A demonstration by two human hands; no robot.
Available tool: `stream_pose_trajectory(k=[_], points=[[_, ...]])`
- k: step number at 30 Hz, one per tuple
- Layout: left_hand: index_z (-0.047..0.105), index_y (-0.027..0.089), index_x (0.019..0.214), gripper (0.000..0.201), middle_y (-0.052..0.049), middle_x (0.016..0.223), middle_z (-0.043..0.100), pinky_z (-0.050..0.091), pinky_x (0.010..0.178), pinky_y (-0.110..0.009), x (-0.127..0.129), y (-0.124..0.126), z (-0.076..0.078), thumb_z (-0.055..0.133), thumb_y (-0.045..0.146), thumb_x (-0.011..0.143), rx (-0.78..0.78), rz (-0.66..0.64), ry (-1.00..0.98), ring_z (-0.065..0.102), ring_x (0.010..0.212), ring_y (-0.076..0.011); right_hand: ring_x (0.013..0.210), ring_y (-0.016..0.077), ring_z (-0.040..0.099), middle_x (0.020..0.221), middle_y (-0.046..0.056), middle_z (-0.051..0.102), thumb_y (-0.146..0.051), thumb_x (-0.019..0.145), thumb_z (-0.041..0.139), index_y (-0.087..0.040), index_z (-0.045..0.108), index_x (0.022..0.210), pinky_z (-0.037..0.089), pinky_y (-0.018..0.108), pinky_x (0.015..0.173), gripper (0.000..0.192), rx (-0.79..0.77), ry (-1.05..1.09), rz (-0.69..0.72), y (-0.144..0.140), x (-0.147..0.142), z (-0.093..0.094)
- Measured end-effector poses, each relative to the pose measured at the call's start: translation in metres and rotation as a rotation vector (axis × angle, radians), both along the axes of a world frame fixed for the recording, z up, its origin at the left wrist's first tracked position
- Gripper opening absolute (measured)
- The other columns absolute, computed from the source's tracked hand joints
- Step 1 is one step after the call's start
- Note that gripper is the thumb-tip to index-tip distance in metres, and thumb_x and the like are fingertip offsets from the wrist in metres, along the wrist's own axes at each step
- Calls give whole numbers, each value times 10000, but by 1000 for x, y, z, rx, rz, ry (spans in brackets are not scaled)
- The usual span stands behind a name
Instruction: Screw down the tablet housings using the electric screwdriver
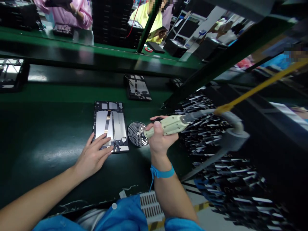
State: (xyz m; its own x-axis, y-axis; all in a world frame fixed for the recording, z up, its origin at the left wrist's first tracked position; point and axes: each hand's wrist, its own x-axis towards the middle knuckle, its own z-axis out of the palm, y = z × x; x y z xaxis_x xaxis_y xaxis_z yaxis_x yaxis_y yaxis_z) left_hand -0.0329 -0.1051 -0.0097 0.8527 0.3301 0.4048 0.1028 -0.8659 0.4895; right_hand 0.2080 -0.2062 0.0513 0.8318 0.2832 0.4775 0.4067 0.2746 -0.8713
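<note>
My left hand [93, 155] lies with its fingers spread over the lower left part of an opened tablet [102, 120], its fingertips touching the inner parts. Silver panels and a dark ribbon strip show inside the tablet. My right hand [160, 136] is wrapped round a pale green electric screwdriver [172, 125], held nearly level. The driver's front end points left, over a round metal dish [136, 132] full of small holes. This dish sits just right of the tablet. Whether the bit touches it, I cannot tell. A blue band [163, 173] circles my right wrist.
Another opened tablet [138, 87] lies farther back on the green bench [60, 122], and one more [11, 75] at far left. Racks with many dark and silver pieces [226, 170] stand at right. A yellow strap [262, 85] meets the driver's hose. Co-workers [69, 14] sit across the bench.
</note>
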Motion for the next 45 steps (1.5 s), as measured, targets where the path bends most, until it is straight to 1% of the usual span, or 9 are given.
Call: stream_pose_trajectory(k=[3, 5, 8, 11, 18, 29, 33, 39, 45], points=[[763, 259, 1163, 246, -107, 1372, 679, 286, 1211, -680, 1, 0, 1, 564, 238, 1019, 24, 2, 1, 526, 1418, -314, 469, 108, 617, 853, -7, 674, -321, 878, 689, -232, 593, 1016, 509, 269, 452, 190, 76, 26, 94, 2, -27, 18], [762, 257, 1166, 248, -108, 1378, 675, 293, 1208, -678, 2, 0, 1, 564, 232, 1020, 27, 2, 3, 525, 1419, -313, 477, 106, 626, 888, -9, 674, -328, 881, 686, -248, 585, 1050, 516, 263, 446, 213, 103, 53, 251, 4, -50, 25], [755, 264, 1187, 257, -97, 1382, 672, 303, 1205, -675, 2, 1, 1, 561, 225, 1023, 23, 7, 3, 524, 1419, -313, 526, 104, 650, 965, 3, 679, -320, 894, 693, -261, 596, 1110, 543, 265, 483, 244, 92, 82, 507, 8, -78, 21], [747, 276, 1204, 263, -84, 1384, 669, 314, 1194, -684, 2, 1, 1, 555, 236, 1029, 27, 4, 10, 523, 1417, -324, 583, 113, 662, 1003, 22, 676, -311, 897, 702, -259, 604, 1143, 571, 281, 533, 270, 49, 75, 581, 10, -89, 8], [742, 280, 1203, 267, -74, 1397, 660, 309, 1193, -690, 3, 0, 0, 535, 241, 1039, 17, 0, 22, 506, 1431, -327, 716, 169, 686, 967, 37, 666, -353, 879, 712, -243, 595, 1123, 611, 337, 616, 293, -16, 57, 523, 9, -86, -6], [756, 286, 1176, 270, -97, 1411, 651, 301, 1186, -703, 0, 1, 3, 541, 219, 1028, 43, 0, 33, 520, 1419, -331, 701, 157, 682, 933, 26, 681, -302, 836, 751, -256, 625, 1123, 614, 326, 641, 316, -52, -23, 529, 7, -94, -8], [742, 291, 1207, 268, -92, 1393, 664, 305, 1185, -693, -2, 3, 1, 554, 221, 1029, 56, 0, 33, 523, 1418, -320, 605, 126, 660, 934, 24, 708, -327, 845, 745, -249, 629, 1111, 587, 286, 550, 300, -19, -8, 535, 11, -84, 0], [748, 268, 1179, 238, -84, 1378, 676, 292, 1198, -696, -2, 3, 2, 569, 232, 1026, 30, -8, 13, 526, 1416, -309, 496, 87, 620, 878, -16, 697, -310, 871, 710, -238, 602, 1047, 532, 249, 480, 218, 96, -29, 109, 8, -21, 5], [757, 265, 1156, 229, -83, 1360, 688, 302, 1204, -684, -2, 1, 3, 575, 233, 1021, 21, 14, 10, 544, 1400, -307, 483, 94, 614, 816, -17, 703, -347, 875, 707, -220, 607, 1007, 529, 256, 483, 209, -31, -54, 39, 9, 8, -13]])
